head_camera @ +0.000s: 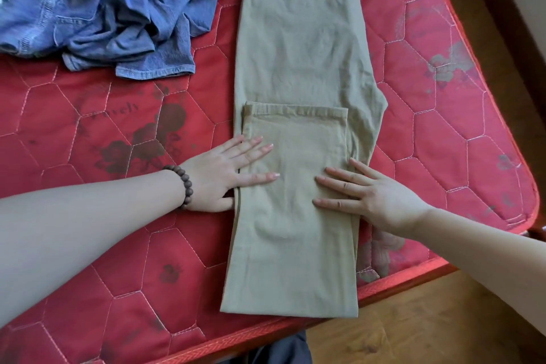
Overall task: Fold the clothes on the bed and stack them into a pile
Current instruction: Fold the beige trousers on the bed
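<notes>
Soft, limp trousers (298, 68), hems doubled back toward twelve. Left hand (227, 174) and right hand (369, 195) flat, fingers straight, pressing. Best gripped at six o'clock fold.

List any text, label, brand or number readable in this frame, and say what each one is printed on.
One faint dark script word printed on the red mattress, left of the khaki trousers: too blurred to read with certainty; it looks roughly like "Porch".
No readable label or tag on the khaki trousers.
No readable label on the blue jeans or the other blue garments.
No numbers or signs anywhere.
</notes>
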### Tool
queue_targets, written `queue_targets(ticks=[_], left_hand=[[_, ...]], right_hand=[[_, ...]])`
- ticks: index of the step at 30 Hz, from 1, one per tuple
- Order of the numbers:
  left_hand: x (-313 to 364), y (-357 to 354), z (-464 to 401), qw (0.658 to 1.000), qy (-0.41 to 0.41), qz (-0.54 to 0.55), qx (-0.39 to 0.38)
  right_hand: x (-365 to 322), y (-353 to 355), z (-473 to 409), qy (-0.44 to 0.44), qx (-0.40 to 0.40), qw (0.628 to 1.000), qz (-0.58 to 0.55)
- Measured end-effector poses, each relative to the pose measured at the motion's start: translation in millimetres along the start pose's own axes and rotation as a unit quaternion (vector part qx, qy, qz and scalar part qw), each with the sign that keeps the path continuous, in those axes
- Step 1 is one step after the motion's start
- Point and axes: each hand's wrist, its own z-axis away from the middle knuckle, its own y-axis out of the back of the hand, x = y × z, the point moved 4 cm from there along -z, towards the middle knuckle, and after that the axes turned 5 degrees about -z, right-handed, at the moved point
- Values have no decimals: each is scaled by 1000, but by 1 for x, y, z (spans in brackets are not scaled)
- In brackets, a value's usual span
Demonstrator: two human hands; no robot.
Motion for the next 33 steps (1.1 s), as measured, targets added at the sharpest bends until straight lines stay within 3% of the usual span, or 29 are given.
queue_targets(ticks=[2,4,7,8,9,10,11,12,13,14,16,18,20,22,24,28,31,33], left_hand=[[0,6,5,991,30,127,-12],[-2,16,6,953,81,290,-21],[-7,32,4,816,346,463,17],[-16,34,11,750,423,494,119],[-25,38,11,650,472,584,115],[-36,44,2,625,433,641,106],[-53,55,-13,561,405,703,165],[-64,66,-20,507,388,749,177],[-71,63,-19,462,375,782,186],[-73,54,-19,431,367,802,190],[-71,36,-29,455,398,775,184],[-68,21,-35,546,436,699,152],[-72,16,-30,639,450,608,141],[-69,21,-26,675,452,566,140],[-60,26,-25,686,448,557,134],[-26,10,-13,671,454,583,65],[-13,2,-9,650,438,620,3],[-26,7,-15,639,430,638,1]], right_hand=[[-3,10,-5,-60,10,990,-128],[-1,26,-5,-137,-2,937,-322],[11,74,1,-231,22,823,-518],[22,89,1,-260,47,795,-546],[34,101,-3,-283,78,760,-580],[45,110,-10,-290,120,711,-629],[61,112,-18,-304,168,653,-673],[76,107,-26,-343,212,593,-697],[89,97,-32,-390,234,558,-694],[97,83,-36,-442,228,551,-670],[97,52,-36,-510,162,569,-625],[92,28,-33,-526,126,588,-601],[91,21,-30,-523,158,616,-567],[87,25,-29,-518,186,647,-528],[77,26,-27,-526,190,669,-490],[45,7,-11,-543,129,676,-481],[33,-1,1,-553,93,646,-518],[40,7,3,-557,127,595,-565]])
